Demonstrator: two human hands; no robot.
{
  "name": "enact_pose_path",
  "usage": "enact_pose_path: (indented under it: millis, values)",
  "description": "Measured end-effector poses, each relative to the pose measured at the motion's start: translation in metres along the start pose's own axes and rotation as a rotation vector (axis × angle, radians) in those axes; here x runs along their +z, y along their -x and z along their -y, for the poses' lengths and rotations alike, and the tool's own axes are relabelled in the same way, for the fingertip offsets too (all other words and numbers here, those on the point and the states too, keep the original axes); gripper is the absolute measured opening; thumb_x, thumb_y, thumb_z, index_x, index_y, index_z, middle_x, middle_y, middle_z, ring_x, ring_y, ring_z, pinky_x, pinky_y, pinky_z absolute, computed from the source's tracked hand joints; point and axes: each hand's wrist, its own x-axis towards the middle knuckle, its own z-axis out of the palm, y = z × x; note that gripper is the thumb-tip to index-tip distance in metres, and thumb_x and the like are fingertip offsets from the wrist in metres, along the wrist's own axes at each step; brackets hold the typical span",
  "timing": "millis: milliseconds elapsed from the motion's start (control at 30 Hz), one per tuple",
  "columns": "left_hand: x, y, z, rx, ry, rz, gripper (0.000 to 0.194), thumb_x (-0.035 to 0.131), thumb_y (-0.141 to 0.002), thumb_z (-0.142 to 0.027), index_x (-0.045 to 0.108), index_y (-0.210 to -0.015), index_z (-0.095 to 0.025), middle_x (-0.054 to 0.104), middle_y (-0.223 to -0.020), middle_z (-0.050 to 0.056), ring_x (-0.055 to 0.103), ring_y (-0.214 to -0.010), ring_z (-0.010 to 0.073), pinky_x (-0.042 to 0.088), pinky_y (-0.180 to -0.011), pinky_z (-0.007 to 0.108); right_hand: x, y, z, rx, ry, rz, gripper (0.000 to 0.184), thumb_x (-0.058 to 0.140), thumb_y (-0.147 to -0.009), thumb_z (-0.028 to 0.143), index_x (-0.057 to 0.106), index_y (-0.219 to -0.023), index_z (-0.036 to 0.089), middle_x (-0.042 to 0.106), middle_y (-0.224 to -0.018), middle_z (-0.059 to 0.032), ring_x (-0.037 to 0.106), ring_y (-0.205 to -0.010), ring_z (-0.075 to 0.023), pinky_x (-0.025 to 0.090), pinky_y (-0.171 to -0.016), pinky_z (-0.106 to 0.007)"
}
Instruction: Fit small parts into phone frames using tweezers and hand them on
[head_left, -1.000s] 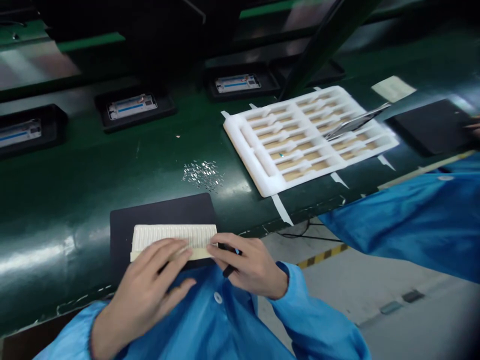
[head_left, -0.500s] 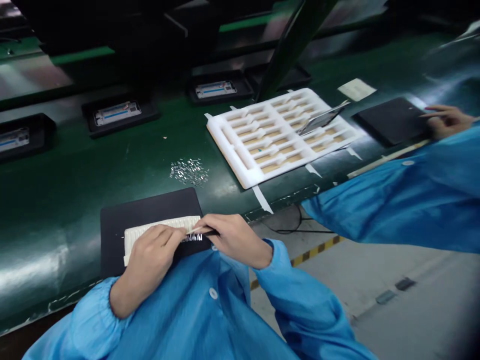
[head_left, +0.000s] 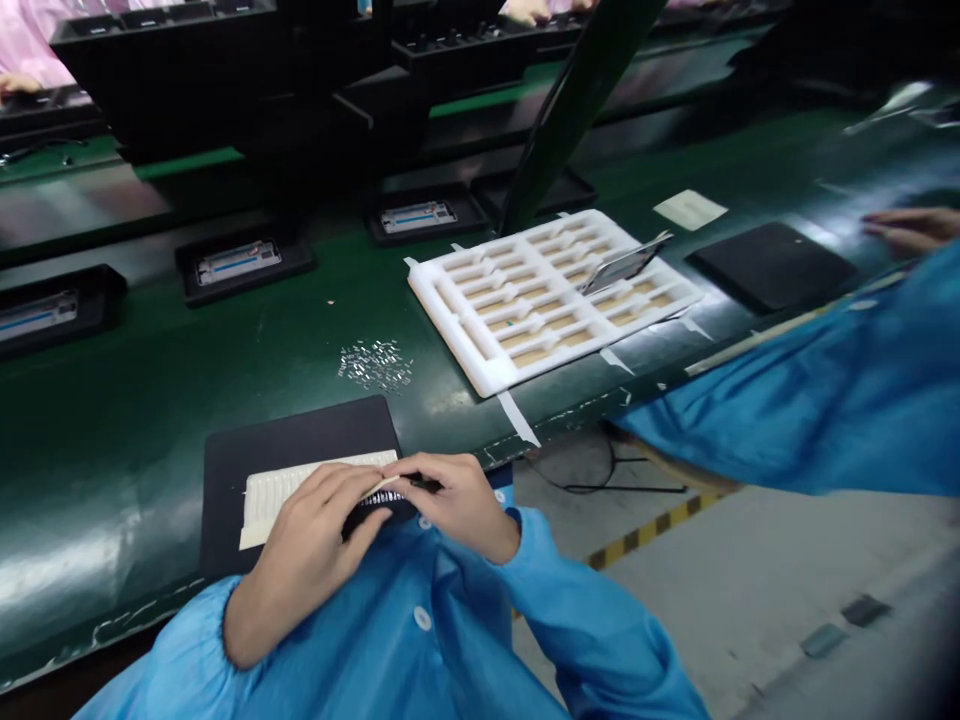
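The left hand (head_left: 307,560) lies open, fingers resting on a white ribbed strip (head_left: 277,508) on a black rectangular mat (head_left: 292,430). As in the earlier view, the right hand's (head_left: 454,510) fingers stay pinched on a thin black-handled, pale-tipped tool (head_left: 424,485), its tip over the strip's edge.

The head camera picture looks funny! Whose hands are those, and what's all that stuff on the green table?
A camera worn on a person's head took this picture looking down, so you see that person's own hands and blue sleeve. The left hand rests on a white ribbed strip, which lies on a black mat. The right hand pinches a thin pale tool. On the green workbench are a scatter of tiny silver pieces and a white foam tray. At the far right, another person's hand is near a second black mat.
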Motion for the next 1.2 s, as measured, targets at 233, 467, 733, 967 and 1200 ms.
enact_pose_path:
  millis: [233,467,733,967,1200]
  values:
    - [0.008,-0.007,0.008,-0.088,-0.164,0.043,0.023,0.043,-0.112,-0.031,0.061,-0.102,-0.02,0.078,-0.096,0.003,0.076,-0.083,0.0186,0.056,-0.071,0.029,-0.008,-0.006,0.007,0.094,0.23,0.081,0.025,0.059,-0.109,0.04,0.075,-0.099,0.023,0.082,-0.083,-0.0005,0.078,-0.07,-0.0155,0.052,-0.063,-0.022]
    - [-0.021,-0.019,0.017,-0.143,-0.037,0.188,0.024,0.053,-0.109,-0.046,0.062,-0.117,-0.025,0.079,-0.092,-0.004,0.076,-0.071,0.0135,0.053,-0.06,0.022,-0.008,-0.027,0.003,0.104,0.324,0.108,0.022,0.058,-0.11,0.038,0.07,-0.099,0.022,0.08,-0.082,-0.0005,0.077,-0.069,-0.0164,0.048,-0.063,-0.024]
    - [-0.028,0.029,0.019,-0.055,-0.065,-0.006,0.019,0.064,-0.103,-0.016,0.072,-0.118,-0.023,0.078,-0.125,0.005,0.076,-0.111,0.0178,0.06,-0.1,0.028,-0.011,-0.006,0.004,0.115,0.132,0.109,0.028,0.057,-0.11,0.046,0.073,-0.101,0.025,0.085,-0.093,0.0017,0.078,-0.068,-0.0136,0.053,-0.063,-0.021]
    - [-0.035,0.007,0.027,-0.328,-0.052,0.208,0.022,0.051,-0.11,-0.034,0.071,-0.114,-0.027,0.082,-0.108,-0.004,0.08,-0.091,0.0156,0.058,-0.074,0.022,-0.01,-0.012,-0.001,0.041,0.278,0.099,0.037,0.048,-0.112,0.05,0.071,-0.098,0.024,0.08,-0.075,0.0021,0.072,-0.054,-0.0134,0.045,-0.052,-0.023]
    - [-0.054,-0.016,0.045,-0.409,0.128,0.394,0.027,0.054,-0.108,-0.042,0.075,-0.101,-0.025,0.075,-0.08,-0.006,0.07,-0.066,0.0113,0.047,-0.061,0.02,-0.025,-0.03,0.008,0.056,0.196,0.254,0.031,0.052,-0.111,0.047,0.068,-0.098,0.024,0.08,-0.08,0.0021,0.075,-0.063,-0.0149,0.049,-0.056,-0.024]
